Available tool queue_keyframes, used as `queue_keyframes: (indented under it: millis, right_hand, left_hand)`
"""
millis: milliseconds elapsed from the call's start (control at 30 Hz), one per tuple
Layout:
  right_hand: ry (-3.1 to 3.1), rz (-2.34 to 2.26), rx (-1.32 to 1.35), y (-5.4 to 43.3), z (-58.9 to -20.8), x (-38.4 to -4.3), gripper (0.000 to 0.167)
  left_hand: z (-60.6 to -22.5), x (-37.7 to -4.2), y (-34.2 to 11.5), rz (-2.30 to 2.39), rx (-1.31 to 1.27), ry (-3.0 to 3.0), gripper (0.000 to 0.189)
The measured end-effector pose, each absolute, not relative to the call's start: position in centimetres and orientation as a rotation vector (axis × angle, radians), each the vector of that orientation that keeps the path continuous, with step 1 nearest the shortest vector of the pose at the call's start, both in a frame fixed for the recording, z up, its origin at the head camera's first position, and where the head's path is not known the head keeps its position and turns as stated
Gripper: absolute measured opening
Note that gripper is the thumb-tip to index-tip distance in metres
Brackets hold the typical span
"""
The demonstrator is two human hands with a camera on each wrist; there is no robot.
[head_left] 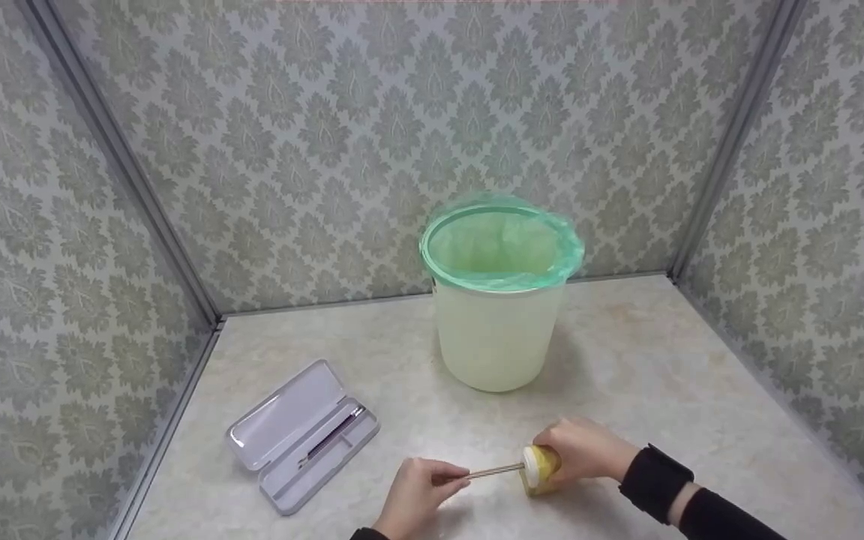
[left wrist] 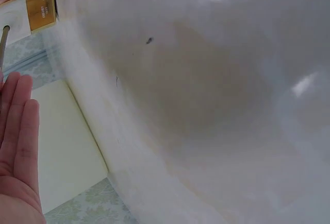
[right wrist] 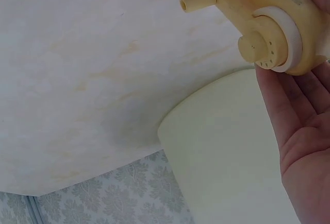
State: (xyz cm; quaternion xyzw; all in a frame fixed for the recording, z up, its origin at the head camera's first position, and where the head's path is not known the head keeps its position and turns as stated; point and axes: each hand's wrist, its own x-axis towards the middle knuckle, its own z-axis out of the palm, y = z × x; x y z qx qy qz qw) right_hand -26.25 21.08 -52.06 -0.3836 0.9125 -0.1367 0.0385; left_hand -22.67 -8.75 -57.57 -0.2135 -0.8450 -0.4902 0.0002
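Note:
My left hand (head_left: 418, 491) pinches a thin pencil (head_left: 497, 471) between thumb and fingertips. The pencil's far end meets the round hole in the white front of a yellow crank pencil sharpener (head_left: 542, 466); the left wrist view shows this too. My right hand (head_left: 584, 448) grips the sharpener from above and the right side, on the tabletop. From the right wrist, the sharpener's back (right wrist: 278, 15) shows its crank handle (right wrist: 200, 0) and a round knob (right wrist: 252, 47). The pencil's tip is hidden.
A pale bin (head_left: 498, 337) lined with a green bag (head_left: 503, 281) stands at the back, beyond my right hand. To the left lies an open grey pencil case (head_left: 282, 480) with a dark pencil (head_left: 333, 435) inside. Patterned panels (head_left: 327, 150) enclose the table.

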Motion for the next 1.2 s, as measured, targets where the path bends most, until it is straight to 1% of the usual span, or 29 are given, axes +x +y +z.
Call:
queue_keyframes:
  millis: [200, 767, 1200]
  right_hand:
    - [2.829, -0.389, -1.249, 20.8, -52.2, -26.2, 0.035]
    - [2.841, -0.404, -1.185, 19.6, -52.3, -26.0, 0.036]
    - [2.831, -0.407, -1.208, 18.0, -52.6, -25.8, 0.036]
  left_hand:
    - [-57.5, -22.8, -9.1, -1.556, -0.667, -2.673, 0.011]
    - [-57.5, -23.1, -9.5, -1.531, -0.653, -2.672, 0.009]
    - [-57.3, -23.0, -9.6, -1.542, -0.652, -2.71, 0.008]
